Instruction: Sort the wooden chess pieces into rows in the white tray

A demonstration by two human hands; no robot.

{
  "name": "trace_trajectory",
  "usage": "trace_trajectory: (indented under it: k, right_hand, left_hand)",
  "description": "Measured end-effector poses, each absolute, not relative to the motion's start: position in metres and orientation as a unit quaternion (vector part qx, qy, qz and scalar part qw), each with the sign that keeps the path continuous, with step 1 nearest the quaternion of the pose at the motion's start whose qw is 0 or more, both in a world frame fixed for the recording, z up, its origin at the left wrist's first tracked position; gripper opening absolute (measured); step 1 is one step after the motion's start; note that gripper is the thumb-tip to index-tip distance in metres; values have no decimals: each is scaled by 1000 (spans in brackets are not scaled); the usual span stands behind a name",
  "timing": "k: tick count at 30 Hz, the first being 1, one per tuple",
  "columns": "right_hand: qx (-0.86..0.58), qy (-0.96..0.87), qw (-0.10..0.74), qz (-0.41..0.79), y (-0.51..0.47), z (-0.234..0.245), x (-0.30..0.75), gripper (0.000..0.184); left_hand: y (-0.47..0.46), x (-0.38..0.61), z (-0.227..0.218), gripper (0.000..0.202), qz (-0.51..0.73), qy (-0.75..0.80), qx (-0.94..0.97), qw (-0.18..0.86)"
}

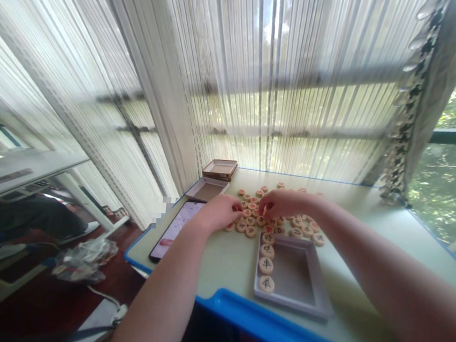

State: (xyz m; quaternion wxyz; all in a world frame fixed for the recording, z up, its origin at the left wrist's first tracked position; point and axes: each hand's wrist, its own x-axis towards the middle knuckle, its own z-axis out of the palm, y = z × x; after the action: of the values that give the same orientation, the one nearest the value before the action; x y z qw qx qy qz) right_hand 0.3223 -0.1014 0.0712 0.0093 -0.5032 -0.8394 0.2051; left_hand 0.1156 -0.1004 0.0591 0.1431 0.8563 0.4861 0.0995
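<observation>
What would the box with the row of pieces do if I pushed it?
The box would probably slide rather than tip, since it lies flat and low. Its pieces might slide out of line but probably not roll, since they lie flat. It also looks thin-walled, so probably light.

Round, pale game pieces (pixel 250 231) marked with black or red characters lie in a loose cluster, mainly beyond a shallow, open grey tray (pixel 297 269), where 4 black-marked pieces (pixel 266 265) sit face up in a column along the left wall.
</observation>
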Motion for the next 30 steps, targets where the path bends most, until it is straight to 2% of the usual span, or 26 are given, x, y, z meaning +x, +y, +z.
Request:
trace_trajectory:
  k: [7, 23, 30]
  right_hand:
    - [-523, -827, -28, 205, -110, 79, 316, 31]
    - [-552, -811, -24, 193, -107, 85, 332, 35]
    - [-588, -776, -74, 216, -97, 86, 364, 39]
  left_hand:
    - [-104, 128, 53, 20, 108, 396, 905, 112]
    - [-101, 131, 43, 19, 148, 366, 917, 57]
    - [-108, 150, 45, 24, 198, 343, 918, 28]
